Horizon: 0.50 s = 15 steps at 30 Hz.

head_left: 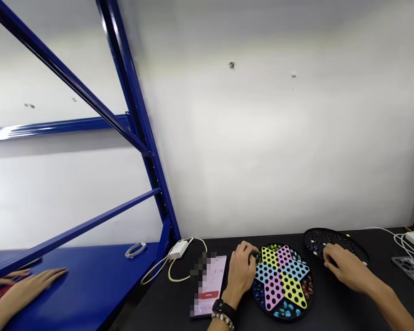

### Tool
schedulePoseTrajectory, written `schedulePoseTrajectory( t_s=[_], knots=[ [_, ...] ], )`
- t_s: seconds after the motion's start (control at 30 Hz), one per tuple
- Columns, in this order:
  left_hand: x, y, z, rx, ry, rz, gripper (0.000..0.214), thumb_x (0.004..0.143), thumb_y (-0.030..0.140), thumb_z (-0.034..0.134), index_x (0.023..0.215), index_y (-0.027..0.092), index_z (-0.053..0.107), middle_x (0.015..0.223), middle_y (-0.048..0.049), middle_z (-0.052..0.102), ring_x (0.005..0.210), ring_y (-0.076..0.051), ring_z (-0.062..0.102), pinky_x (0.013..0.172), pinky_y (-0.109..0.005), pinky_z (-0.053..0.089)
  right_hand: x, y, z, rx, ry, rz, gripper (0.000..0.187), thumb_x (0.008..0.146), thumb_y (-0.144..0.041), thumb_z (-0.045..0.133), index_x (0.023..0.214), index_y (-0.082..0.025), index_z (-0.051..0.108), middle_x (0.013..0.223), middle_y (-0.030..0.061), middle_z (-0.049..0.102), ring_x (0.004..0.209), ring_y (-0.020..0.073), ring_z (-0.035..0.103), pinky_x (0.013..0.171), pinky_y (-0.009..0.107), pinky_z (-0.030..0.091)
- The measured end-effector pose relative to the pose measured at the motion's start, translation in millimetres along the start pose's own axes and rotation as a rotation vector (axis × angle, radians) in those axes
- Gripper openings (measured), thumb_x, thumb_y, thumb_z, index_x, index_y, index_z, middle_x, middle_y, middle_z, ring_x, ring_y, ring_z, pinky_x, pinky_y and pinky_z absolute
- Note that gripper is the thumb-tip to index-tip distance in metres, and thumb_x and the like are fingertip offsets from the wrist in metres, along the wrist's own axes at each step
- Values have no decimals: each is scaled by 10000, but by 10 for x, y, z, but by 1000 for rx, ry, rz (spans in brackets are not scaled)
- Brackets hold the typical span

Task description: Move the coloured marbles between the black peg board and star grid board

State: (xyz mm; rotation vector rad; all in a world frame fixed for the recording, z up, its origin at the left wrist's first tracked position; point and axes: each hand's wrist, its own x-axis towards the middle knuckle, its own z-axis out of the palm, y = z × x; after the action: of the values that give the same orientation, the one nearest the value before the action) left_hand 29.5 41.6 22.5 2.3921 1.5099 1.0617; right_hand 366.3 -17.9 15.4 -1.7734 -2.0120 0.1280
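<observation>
Curls the right hand point(343, 266) over the round tray point(326, 230), right of the game board point(279, 272), and bends the left hand point(242, 269) by that board's left rim, with both grips' contents impossible to tell.

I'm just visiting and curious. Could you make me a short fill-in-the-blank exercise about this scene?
1. The coloured sections of the round board form a ____ shape.
2. The watch and beaded bracelet are on the person's ____ wrist.
3. The right hand is over the round dark tray, which lies (left or right?) to the board's ____.
4. The metal shelf frame is painted ____.

Missing words: star; left; right; blue.
</observation>
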Motion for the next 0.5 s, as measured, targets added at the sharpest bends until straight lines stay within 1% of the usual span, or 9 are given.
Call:
schedulePoseTrajectory(
  t_s=[0.1,0.2,0.23,0.27,0.3,0.37,0.43,0.5],
  knots=[
    [7,2,-18,-14,29,-8,286,810,110,398,890,247,635,958,-22,636,915,-214,603,790,-354,451,45,-241,-212,115,280,78,189,894,-390,428,879,-261,566,901,70,671,798,239,622,730,362,459],
    [15,-14,-19,-93,55,-21,272,847,162,390,908,245,641,968,-37,644,919,-225,605,797,-362,457,47,-503,-356,333,561,183,294,884,-484,455,971,-234,582,933,81,695,840,243,650,770,352,491],
    [19,-25,-14,-146,68,-26,270,873,197,381,913,241,645,969,-43,647,918,-227,607,802,-363,462,54,-582,-372,427,624,222,331,873,-514,468,972,-222,588,920,83,700,845,244,656,765,342,503],
    [23,-39,-8,-213,81,-33,280,901,240,368,915,235,648,968,-49,652,913,-227,610,807,-361,468,69,-650,-371,527,655,257,364,860,-538,482,970,-211,596,906,86,704,842,245,662,749,331,516],
    [29,-56,1,-289,94,-46,309,928,291,350,914,227,652,963,-55,658,901,-227,614,808,-358,475,92,-705,-352,622,657,288,391,848,-556,496,966,-200,605,900,89,709,836,244,666,726,319,526],
    [40,-89,19,-431,115,-93,409,959,397,302,904,209,661,950,-68,673,866,-227,620,803,-354,488,157,-765,-269,773,615,332,423,819,-572,539,964,-184,622,906,94,718,835,246,672,693,303,539],
    [51,-114,37,-515,113,-161,516,961,484,248,901,196,673,944,-79,687,830,-229,621,793,-357,495,231,-761,-134,884,579,351,434,787,-563,589,970,-173,634,927,98,727,866,253,675,711,302,547],
    [57,-124,56,-549,82,-218,598,958,530,196,940,185,683,960,-88,697,830,-231,624,802,-366,497,293,-715,41,981,528,365,427,773,-539,609,983,-168,634,932,102,734,887,262,680,729,313,554]
  ],
)
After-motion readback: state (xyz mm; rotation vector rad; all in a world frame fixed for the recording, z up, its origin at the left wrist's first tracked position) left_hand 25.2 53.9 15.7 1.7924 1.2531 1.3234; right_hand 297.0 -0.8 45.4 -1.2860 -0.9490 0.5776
